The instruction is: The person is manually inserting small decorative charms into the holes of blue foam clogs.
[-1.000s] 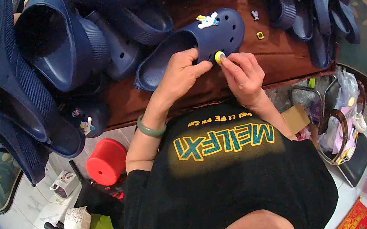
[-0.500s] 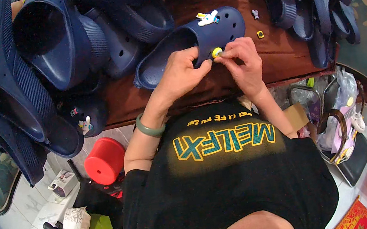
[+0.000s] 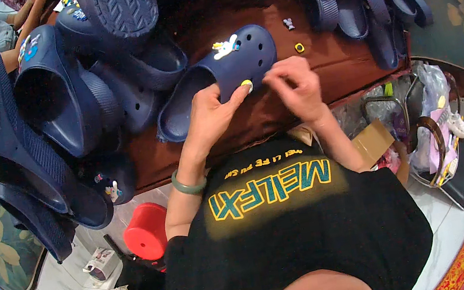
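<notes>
Your left hand (image 3: 210, 115) is gripping the near side of the clog (image 3: 217, 79), which is lying on the brown table (image 3: 327, 63), with its thumb pressing a yellow charm (image 3: 247, 85) against the clog's upper. Your right hand (image 3: 293, 82) is hovering just beside the charm, fingers curled and pinched together, apparently holding nothing. A white charm (image 3: 225, 47) is sitting on the clog's top. Another yellow charm (image 3: 299, 47) is lying loose on the table nearby. More navy clogs (image 3: 53, 93) are piling up at the left.

Red stool (image 3: 147, 230) (on floor tiles), piled navy clogs (image 3: 69, 102), black handbag (image 3: 454, 167)
</notes>
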`<action>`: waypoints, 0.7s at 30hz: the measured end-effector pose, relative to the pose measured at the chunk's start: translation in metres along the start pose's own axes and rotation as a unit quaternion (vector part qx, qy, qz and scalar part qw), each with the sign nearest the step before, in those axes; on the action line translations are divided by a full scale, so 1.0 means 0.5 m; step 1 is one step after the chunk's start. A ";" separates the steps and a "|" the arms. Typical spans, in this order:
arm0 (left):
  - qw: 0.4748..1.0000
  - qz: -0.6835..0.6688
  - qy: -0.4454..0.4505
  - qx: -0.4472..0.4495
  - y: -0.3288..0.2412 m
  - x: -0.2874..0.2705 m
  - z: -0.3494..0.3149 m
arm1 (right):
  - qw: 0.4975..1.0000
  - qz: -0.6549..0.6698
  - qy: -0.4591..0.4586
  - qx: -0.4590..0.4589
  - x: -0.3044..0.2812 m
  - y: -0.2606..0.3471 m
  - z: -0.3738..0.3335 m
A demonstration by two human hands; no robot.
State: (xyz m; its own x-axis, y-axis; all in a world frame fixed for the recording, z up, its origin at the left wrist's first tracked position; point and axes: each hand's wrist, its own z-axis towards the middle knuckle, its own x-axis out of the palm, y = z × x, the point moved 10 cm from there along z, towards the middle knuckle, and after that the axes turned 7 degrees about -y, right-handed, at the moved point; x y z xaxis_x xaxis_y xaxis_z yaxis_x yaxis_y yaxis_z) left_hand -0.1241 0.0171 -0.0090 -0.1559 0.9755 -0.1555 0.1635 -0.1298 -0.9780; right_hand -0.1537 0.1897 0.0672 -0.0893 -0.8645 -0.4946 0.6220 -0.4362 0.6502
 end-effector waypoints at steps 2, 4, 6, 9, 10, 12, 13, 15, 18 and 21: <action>1.000 0.010 0.002 0.003 -0.004 0.000 0.001 | 0.993 -0.099 -0.054 0.032 -0.055 -0.057 0.009; 1.000 0.022 0.002 0.004 -0.002 -0.002 0.001 | 0.976 -0.204 -0.064 0.039 -0.088 -0.107 0.022; 0.999 0.042 0.004 0.001 0.011 0.000 0.003 | 0.962 -0.262 -0.069 0.040 -0.099 -0.149 0.018; 1.000 -0.013 0.007 0.019 -0.021 0.006 -0.001 | 0.973 -0.221 -0.016 0.069 -0.083 -0.188 0.009; 1.000 -0.012 0.005 0.018 -0.019 0.003 -0.001 | 0.978 -0.190 -0.003 0.086 -0.077 -0.184 0.011; 1.000 0.016 0.009 0.001 -0.009 0.002 -0.002 | 0.982 -0.157 0.011 0.103 -0.066 -0.171 0.009; 1.000 0.016 0.008 0.001 -0.010 0.003 -0.002 | 0.988 -0.101 -0.012 0.120 -0.068 -0.164 0.006; 0.999 -0.028 -0.011 0.035 -0.028 0.001 -0.003 | 0.989 -0.043 -0.035 0.137 -0.059 -0.141 0.005; 1.000 0.006 0.003 0.014 -0.015 -0.001 0.000 | 0.988 0.088 -0.081 0.102 -0.040 -0.068 0.008; 1.000 0.019 -0.003 0.004 -0.011 -0.002 -0.001 | 0.995 0.025 -0.087 -0.027 -0.014 -0.020 0.013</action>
State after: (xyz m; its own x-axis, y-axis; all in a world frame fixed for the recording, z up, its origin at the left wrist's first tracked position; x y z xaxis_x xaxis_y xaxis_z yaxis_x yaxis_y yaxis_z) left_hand -0.1246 0.0169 -0.0034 -0.1561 0.9686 -0.1934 0.1613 -0.1682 -0.9725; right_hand -0.1643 0.1987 0.0679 -0.1886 -0.9169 -0.3517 0.6694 -0.3821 0.6371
